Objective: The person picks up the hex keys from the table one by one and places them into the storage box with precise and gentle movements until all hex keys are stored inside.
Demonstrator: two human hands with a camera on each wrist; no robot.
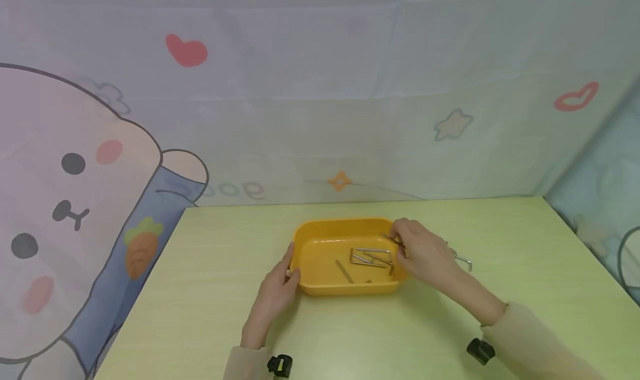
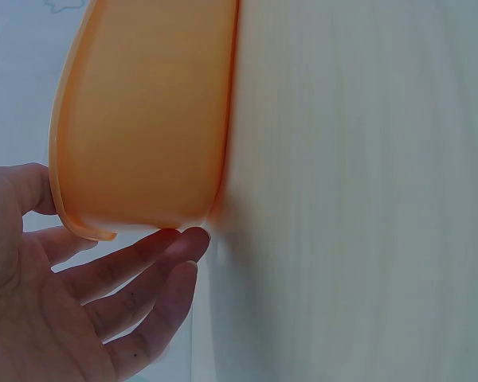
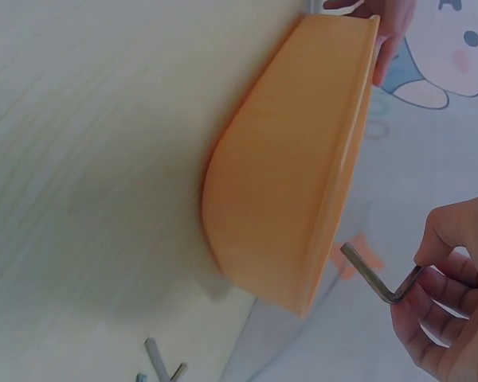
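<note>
A yellow plastic tray (image 1: 320,258) stands on the table, with several metal hex keys (image 1: 370,265) lying loose inside it. My left hand (image 1: 274,288) holds its left end. In the left wrist view the thumb is at the rim and the fingers are against the outer wall. My right hand (image 1: 425,258) is over the tray's right end and pinches an L-shaped hex key (image 3: 370,274) between thumb and fingers. The bent end sticks out free of the fingertips, apart from the tray.
More hex keys (image 1: 464,259) lie on the table right of the tray, partly hidden behind my right hand. The pale wooden table (image 1: 225,246) ends at a printed cloth backdrop (image 1: 310,119). A dark cable (image 1: 622,252) hangs beyond the right edge.
</note>
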